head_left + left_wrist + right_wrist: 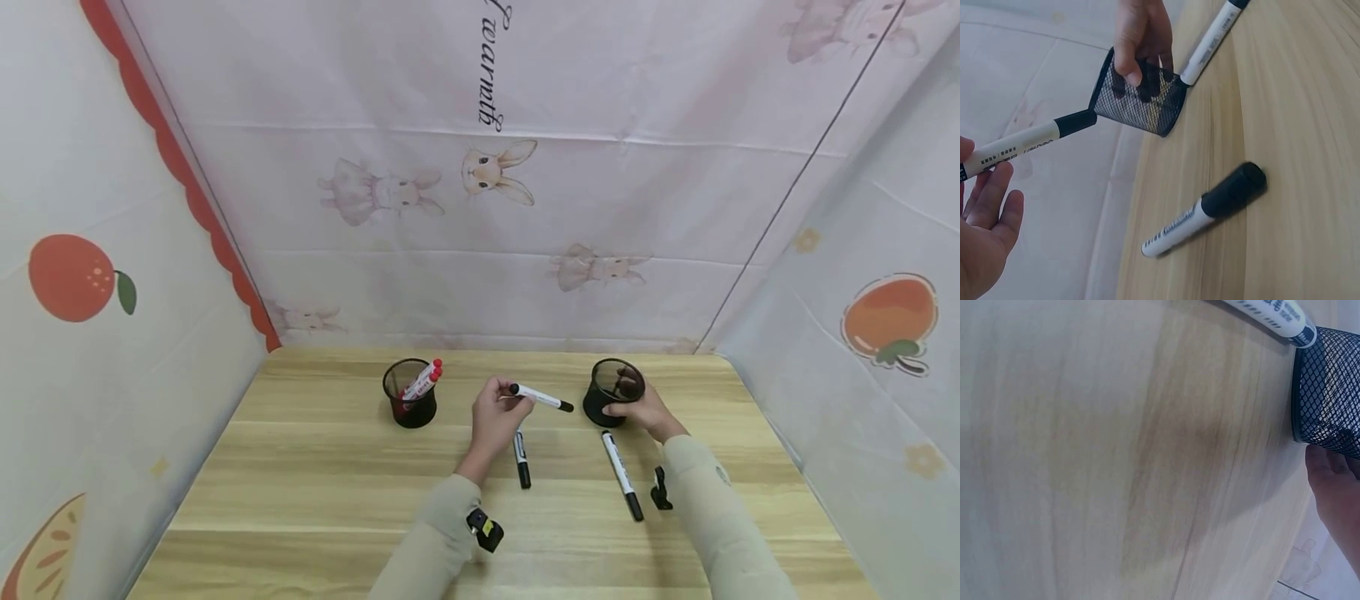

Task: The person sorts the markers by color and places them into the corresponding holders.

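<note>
Between thumb and fingers, my left hand (493,423) pinches a white marker with a black cap (545,397). The marker is held above the table, its capped end pointing right toward a black mesh pen cup (596,406). My right hand (647,410) grips that upright cup from its right side, thumb on the near wall. In the right wrist view, the fingers (1319,459) touch the mesh near the cup's base. No marker shows inside this cup. Another black-capped marker (522,460) lies below my left hand, and one more (622,477) lies in front of the gripped cup.
A second black mesh cup (415,414) stands at the left with red-capped markers (422,382) leaning in it. The wooden table (315,483) meets a printed cloth backdrop (420,292) at its far edge, with cloth walls on both sides.
</note>
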Demonstrator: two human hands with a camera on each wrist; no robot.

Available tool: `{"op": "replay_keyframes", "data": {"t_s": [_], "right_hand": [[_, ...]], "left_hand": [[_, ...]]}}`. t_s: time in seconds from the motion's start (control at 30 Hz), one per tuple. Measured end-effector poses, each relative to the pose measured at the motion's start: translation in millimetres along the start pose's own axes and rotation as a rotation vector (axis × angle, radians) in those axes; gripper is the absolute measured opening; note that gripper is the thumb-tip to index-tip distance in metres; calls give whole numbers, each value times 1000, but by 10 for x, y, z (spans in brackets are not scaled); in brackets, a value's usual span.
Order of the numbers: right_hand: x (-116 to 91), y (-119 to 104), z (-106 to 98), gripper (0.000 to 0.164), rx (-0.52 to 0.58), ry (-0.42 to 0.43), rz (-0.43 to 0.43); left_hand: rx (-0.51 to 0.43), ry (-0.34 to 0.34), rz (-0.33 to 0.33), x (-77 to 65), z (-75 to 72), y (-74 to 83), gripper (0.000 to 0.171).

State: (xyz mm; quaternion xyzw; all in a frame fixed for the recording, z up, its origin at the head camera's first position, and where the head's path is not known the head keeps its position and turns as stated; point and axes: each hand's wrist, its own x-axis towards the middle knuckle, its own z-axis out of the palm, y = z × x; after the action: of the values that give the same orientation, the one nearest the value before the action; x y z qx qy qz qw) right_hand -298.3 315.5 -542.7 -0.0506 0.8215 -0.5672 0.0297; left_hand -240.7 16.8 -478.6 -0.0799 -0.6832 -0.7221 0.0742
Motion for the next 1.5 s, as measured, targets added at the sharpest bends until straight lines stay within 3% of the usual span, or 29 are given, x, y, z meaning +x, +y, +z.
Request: {"op": "replay_keyframes", "data": {"t_s": [0.1,0.33,0.5,0.97,1.23,1.5], "right_hand": [[-41,-51,8,87,24,-10,6],[5,53,20,86,10,-2,-30],[18,54,14,87,0,6,-29],[4,9,0,88,27,-22,14],[37,29,3,88,9,-9,-2],[16,24,5,87,40,-15,-18]], "left_hand": [[-12,3,15,-19,53,127,20],[1,-61,17,153,185,-81,20],[-9,-115,36,224,301,-31,20],[40,-206,-13,253,524,-69,22],[164,-190,0,310,582,-9,21],[219,-194,36,383,696,94,17]]}}
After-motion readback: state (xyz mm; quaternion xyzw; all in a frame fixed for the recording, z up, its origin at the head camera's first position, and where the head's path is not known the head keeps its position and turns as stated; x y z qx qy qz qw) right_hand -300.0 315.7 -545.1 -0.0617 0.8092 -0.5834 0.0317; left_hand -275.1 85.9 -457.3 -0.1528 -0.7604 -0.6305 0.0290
